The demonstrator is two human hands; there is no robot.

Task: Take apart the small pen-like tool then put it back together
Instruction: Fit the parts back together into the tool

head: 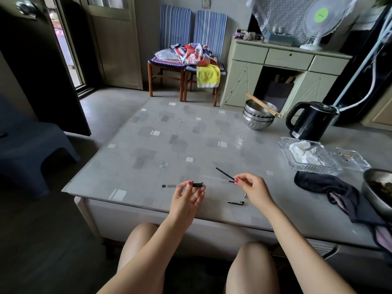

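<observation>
My left hand (186, 198) pinches the clear pen barrel (182, 185) with a black grip, held level above the table's near edge, its black end pointing left. My right hand (252, 188) pinches the thin black refill (224, 174), which slants up and away to the left. Its near end is about a hand's width from the barrel's right end. On the table below my right hand lie a small metal tip (245, 195) and a black cap clip (235, 202).
The grey patterned low table (161, 141) carries stacked steel bowls with chopsticks (259, 115), a black kettle (309, 122), glass trays (307, 158), a dark cloth (331, 189) and a metal bowl (377, 187) at the right. A blue stool (31, 149) stands left.
</observation>
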